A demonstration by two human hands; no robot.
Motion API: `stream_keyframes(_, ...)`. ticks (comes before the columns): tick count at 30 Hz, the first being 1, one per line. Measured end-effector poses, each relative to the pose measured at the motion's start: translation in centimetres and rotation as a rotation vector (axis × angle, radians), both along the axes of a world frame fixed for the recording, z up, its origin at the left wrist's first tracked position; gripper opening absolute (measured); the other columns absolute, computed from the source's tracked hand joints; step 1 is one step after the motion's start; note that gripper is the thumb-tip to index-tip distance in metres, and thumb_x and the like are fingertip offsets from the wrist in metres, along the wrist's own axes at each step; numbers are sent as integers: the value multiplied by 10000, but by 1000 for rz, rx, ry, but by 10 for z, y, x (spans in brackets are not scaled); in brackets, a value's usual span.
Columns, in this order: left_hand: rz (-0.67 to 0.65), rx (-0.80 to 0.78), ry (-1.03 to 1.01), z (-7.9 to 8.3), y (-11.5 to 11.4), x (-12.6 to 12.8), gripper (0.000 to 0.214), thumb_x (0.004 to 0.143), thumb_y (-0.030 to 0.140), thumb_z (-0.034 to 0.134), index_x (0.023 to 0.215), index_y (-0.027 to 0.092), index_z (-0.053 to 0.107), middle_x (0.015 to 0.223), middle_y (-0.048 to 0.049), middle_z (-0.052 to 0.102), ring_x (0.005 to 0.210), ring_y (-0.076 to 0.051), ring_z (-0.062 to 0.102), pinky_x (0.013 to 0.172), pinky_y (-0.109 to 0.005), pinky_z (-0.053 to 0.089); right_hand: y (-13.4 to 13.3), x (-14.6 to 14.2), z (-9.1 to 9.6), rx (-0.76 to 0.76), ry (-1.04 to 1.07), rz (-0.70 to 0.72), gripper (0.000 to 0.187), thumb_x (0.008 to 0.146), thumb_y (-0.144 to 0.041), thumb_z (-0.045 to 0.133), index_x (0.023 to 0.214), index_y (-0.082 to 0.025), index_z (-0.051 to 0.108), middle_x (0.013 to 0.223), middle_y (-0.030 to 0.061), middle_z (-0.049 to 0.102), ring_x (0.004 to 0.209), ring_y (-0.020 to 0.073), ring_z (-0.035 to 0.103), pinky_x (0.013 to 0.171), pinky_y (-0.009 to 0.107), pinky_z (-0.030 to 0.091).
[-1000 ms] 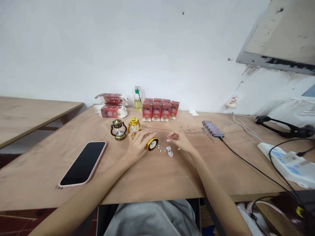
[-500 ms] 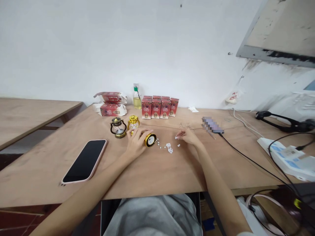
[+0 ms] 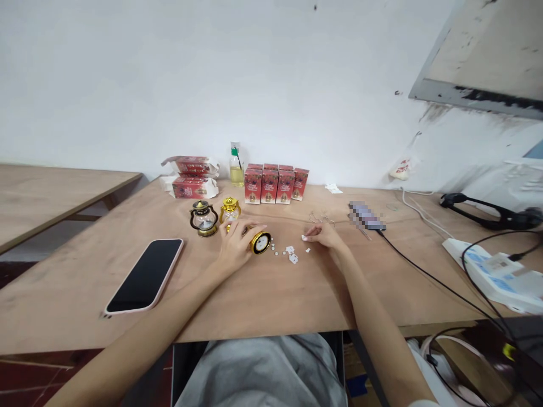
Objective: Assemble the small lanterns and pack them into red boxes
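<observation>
My left hand [image 3: 235, 244] is closed around a small gold lantern [image 3: 262, 242], tipped on its side with its round base turned toward the right. Inside the base's black and gold ring is a white disc. Over to the right, my right hand [image 3: 326, 235] pinches a small white piece [image 3: 304, 238] just above the table. Between the hands lie white paper-like tabs [image 3: 292, 258] and several tiny round pieces [image 3: 276, 254], perhaps button cells. A bronze lantern [image 3: 205, 219] and another gold lantern [image 3: 229, 209] stand upright beyond my left hand.
Red printed boxes [image 3: 269, 187] stand near the wall, beside a bottle of yellow liquid [image 3: 236, 175] and opened boxes [image 3: 193, 187]. A phone [image 3: 145, 276] lies at left. At right are a cabled device [image 3: 367, 216], a power strip [image 3: 487, 274] and a black headband-like item [image 3: 487, 212].
The base of the held lantern has shifted very slightly to the right. My right hand keeps nearly the same place, still pinching the white piece.
</observation>
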State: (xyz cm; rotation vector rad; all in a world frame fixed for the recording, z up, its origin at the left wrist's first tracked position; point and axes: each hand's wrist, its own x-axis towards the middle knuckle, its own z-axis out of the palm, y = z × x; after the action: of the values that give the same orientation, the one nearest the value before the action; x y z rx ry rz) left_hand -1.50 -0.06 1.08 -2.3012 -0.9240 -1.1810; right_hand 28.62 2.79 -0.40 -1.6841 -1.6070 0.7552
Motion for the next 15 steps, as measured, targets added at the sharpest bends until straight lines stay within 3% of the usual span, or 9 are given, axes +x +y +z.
stream_keyframes(6, -3, -4, 11, -1, 0, 0, 337, 806, 145, 563, 1119, 262, 599, 1057, -75, 641, 987, -229, 555, 869, -407, 278, 2, -1, -6, 8, 4, 27, 177, 521, -269, 792, 587, -152, 676, 561, 15, 652, 532, 136, 556, 519, 240, 383)
stream_keyframes(12, -10, 2, 24, -3, 2, 1, 356, 798, 137, 572, 1126, 271, 605, 1053, -71, 635, 978, -227, 550, 853, -402, 277, -1, -2, -5, 16, -18, 51, 157, 542, -266, 765, 534, -156, 654, 427, -38, 534, 439, 105, 451, 494, 241, 330)
stream_keyframes(15, -35, 6, 34, -3, 1, 2, 343, 799, 150, 582, 1121, 263, 606, 1049, -72, 636, 958, -224, 555, 852, -401, 278, -1, -7, -1, 66, -9, 62, 173, 577, -271, 740, 532, -160, 615, 458, -34, 540, 470, 114, 470, 519, 248, 351)
